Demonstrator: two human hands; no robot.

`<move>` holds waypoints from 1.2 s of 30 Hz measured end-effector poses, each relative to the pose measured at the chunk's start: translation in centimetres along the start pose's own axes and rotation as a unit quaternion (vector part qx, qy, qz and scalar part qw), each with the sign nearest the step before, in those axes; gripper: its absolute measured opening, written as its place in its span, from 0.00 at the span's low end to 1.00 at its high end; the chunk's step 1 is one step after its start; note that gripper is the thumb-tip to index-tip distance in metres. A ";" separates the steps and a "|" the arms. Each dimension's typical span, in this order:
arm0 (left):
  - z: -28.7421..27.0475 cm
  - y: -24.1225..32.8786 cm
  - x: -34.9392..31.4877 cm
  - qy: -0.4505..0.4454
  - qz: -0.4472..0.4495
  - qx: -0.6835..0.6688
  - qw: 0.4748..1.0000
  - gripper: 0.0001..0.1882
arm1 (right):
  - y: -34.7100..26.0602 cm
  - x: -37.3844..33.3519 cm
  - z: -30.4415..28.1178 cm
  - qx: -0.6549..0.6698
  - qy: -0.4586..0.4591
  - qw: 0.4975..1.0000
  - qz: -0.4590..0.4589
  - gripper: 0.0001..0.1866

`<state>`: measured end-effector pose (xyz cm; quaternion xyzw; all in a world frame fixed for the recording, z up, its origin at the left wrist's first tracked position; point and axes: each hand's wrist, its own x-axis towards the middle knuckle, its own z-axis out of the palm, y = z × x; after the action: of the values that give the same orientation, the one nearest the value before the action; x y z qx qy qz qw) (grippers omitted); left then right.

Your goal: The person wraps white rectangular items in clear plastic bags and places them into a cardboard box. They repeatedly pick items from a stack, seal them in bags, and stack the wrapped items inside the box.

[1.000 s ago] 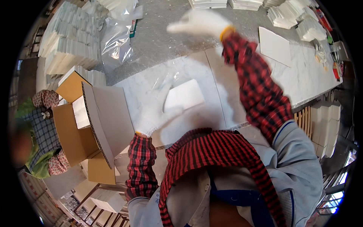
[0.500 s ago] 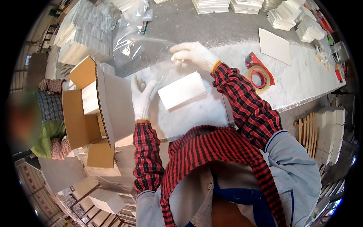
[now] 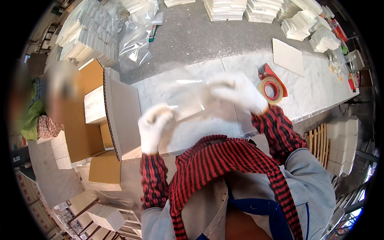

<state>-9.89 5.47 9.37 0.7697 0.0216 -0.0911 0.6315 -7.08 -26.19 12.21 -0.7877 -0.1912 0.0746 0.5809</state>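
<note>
Both my hands wear white gloves and hold a clear plastic bag [image 3: 182,82], stretched out between them over the marble-topped table. My left hand [image 3: 154,130] is closed, pinching the bag's left end beside the open cardboard box. At the right end, my right hand [image 3: 242,94] is closed on the bag too, blurred by motion. A white rectangular block [image 3: 196,109] shows faintly behind the film; blur hides whether it lies on the table or inside the bag.
The cardboard box [image 3: 126,114] at left holds white blocks. A red tape dispenser [image 3: 273,82] and a flat white slab [image 3: 288,57] lie at right. Clear bags [image 3: 135,46] and stacks of white slabs [image 3: 226,10] sit at the back. Two blurred people are at far left.
My right hand has moved right and down, and my left hand slightly down. The clear bag has come off the far part of the table and is now drawn across over the block.
</note>
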 end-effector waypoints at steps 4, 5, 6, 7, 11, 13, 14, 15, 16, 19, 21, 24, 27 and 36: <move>0.3 -1.8 -3.2 -0.123 0.179 0.203 0.955 0.17 | 1.2 -5.2 2.8 -0.008 -0.124 0.992 0.004 0.15; 0.2 -1.8 -3.5 -0.131 0.200 0.255 0.937 0.17 | 2.3 -5.7 3.7 -0.031 -0.136 0.990 -0.019 0.16; 0.0 -1.5 -3.7 -0.139 0.220 0.306 0.916 0.18 | 3.0 -5.9 4.3 -0.094 -0.167 0.981 -0.032 0.17; -0.2 -1.0 -4.0 -0.143 0.242 0.357 0.891 0.18 | 3.3 -5.9 4.8 -0.159 -0.198 0.966 -0.049 0.18; -0.7 3.0 -2.7 -0.067 0.256 0.326 0.907 0.18 | 5.2 -6.1 6.5 -0.256 -0.245 0.929 -0.106 0.21; 0.8 4.0 -2.0 -0.040 0.225 0.224 0.948 0.17 | 4.8 -5.9 7.5 -0.317 -0.305 0.897 -0.040 0.20; 1.5 4.4 -1.3 -0.027 0.209 0.169 0.963 0.17 | 4.6 -5.8 7.8 -0.348 -0.332 0.877 -0.005 0.20; 2.0 4.6 -0.1 -0.081 0.248 0.206 0.943 0.16 | 4.6 -5.8 8.0 -0.353 -0.353 0.867 0.004 0.19; 2.9 4.9 1.0 -0.106 0.273 0.277 0.915 0.17 | 4.8 -5.8 8.3 -0.357 -0.375 0.855 0.012 0.18; 6.2 4.1 2.1 -0.126 0.323 0.428 0.835 0.26 | 5.0 -6.1 8.8 -0.323 -0.389 0.863 0.006 0.17; 6.8 0.6 2.2 -0.060 0.336 0.469 0.815 0.34 | 3.1 -5.8 8.4 -0.297 -0.393 0.870 -0.008 0.18; 7.7 1.3 2.7 -0.128 0.277 0.521 0.797 0.43 | 7.3 -7.5 8.1 -0.170 -0.382 0.908 -0.009 0.18; 6.9 0.6 3.2 -0.146 0.309 0.518 0.784 0.43 | 5.3 -7.1 7.2 -0.021 -0.410 0.885 0.219 0.25; 7.5 -1.0 3.3 -0.133 0.309 0.468 0.817 0.45 | 6.7 -7.3 8.8 -0.067 -0.374 0.925 -0.010 0.26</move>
<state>-7.63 -1.89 6.45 0.9191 -0.3469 0.0082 0.1866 -15.35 -22.94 2.32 -0.7376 -0.4070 0.3445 0.4142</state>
